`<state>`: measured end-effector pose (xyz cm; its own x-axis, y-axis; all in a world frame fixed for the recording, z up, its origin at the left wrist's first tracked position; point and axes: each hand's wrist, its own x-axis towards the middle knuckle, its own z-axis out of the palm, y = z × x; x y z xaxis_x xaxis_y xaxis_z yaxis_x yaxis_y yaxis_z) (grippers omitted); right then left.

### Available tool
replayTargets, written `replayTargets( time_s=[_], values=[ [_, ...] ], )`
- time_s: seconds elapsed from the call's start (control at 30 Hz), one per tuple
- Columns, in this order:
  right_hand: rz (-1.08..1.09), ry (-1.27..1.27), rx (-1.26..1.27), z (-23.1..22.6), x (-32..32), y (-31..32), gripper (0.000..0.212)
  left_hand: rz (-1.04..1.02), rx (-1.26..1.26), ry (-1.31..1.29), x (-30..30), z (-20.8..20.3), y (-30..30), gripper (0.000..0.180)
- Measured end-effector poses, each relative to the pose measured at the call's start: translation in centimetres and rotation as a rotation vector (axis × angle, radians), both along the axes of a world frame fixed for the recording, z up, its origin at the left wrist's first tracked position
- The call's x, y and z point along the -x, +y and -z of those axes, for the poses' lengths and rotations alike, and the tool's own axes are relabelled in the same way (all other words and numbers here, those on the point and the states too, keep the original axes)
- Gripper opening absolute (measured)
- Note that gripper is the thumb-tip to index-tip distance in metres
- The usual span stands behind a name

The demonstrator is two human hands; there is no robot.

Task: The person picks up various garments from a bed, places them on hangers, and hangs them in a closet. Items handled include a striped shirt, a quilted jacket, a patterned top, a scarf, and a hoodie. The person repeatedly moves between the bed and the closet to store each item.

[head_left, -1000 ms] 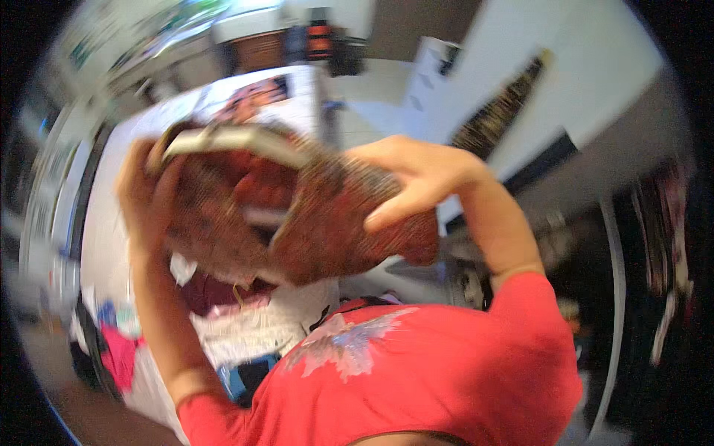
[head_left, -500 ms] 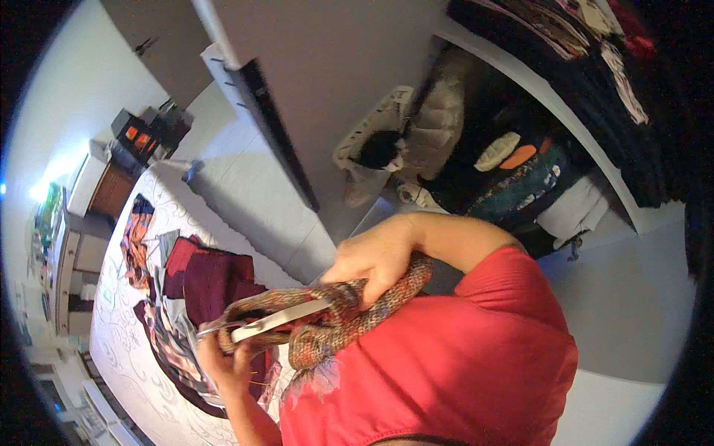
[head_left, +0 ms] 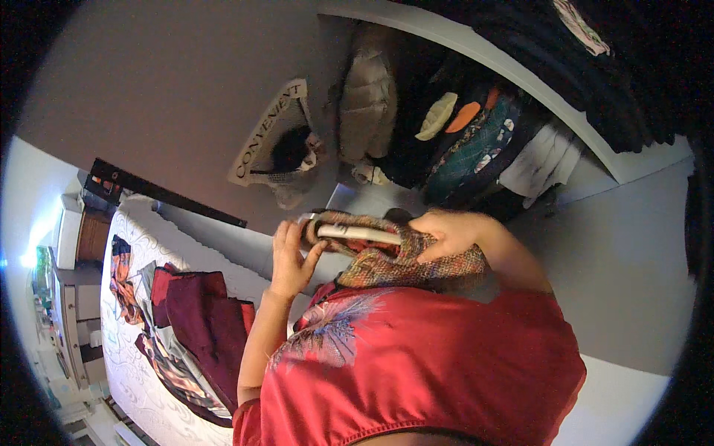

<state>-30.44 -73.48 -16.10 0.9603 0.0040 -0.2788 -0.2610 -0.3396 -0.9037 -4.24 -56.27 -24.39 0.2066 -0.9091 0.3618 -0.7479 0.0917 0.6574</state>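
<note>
A multicoloured, brown-toned knitted garment (head_left: 401, 267) is held up across my front, with a white clothes hanger (head_left: 363, 235) lying in its folds. My left hand (head_left: 292, 259) closes round the hanger's left end and the knit there, thumb toward me. At the other side my right hand (head_left: 452, 232) clasps the bunched knit, its thumb on top. The hanger's right end is hidden inside the fabric.
An open wardrobe ahead holds hanging clothes (head_left: 465, 152), with dark clothes (head_left: 595, 82) on a higher level. A mesh bag (head_left: 275, 145) hangs at its left. On the bed (head_left: 123, 364) at left lie a maroon garment (head_left: 204, 316) and other clothes.
I have turned right toward the wardrobe, so the bed now sits farther left. Both hands have moved right with the knitted garment and hanger, and the left hand has risen.
</note>
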Motion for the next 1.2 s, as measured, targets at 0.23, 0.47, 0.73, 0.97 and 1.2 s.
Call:
replayTargets(
  time_s=[0.23,0.47,0.73,0.97,1.2],
  values=[
    [0.825,-0.136,-0.276,2.4,5.4,-0.5,0.034,-0.272,-0.125,0.544,-4.3,2.3,4.6,0.028],
    [1.260,-0.349,-0.332,1.5,3.8,-1.0,0.030,-0.347,-0.347,0.873,-3.8,7.5,9.3,0.020],
    [1.463,-0.461,-0.203,3.7,-1.4,-4.5,0.029,-0.067,-0.388,0.372,-3.9,7.6,5.8,0.021],
    [1.537,-0.543,-0.139,10.6,-4.3,-10.3,0.028,0.017,-0.475,0.331,-4.7,7.4,4.0,0.020],
    [1.538,-0.503,-0.210,13.7,-5.0,-19.1,0.029,-0.041,-0.463,0.397,-4.4,8.4,1.5,0.023]
  ],
)
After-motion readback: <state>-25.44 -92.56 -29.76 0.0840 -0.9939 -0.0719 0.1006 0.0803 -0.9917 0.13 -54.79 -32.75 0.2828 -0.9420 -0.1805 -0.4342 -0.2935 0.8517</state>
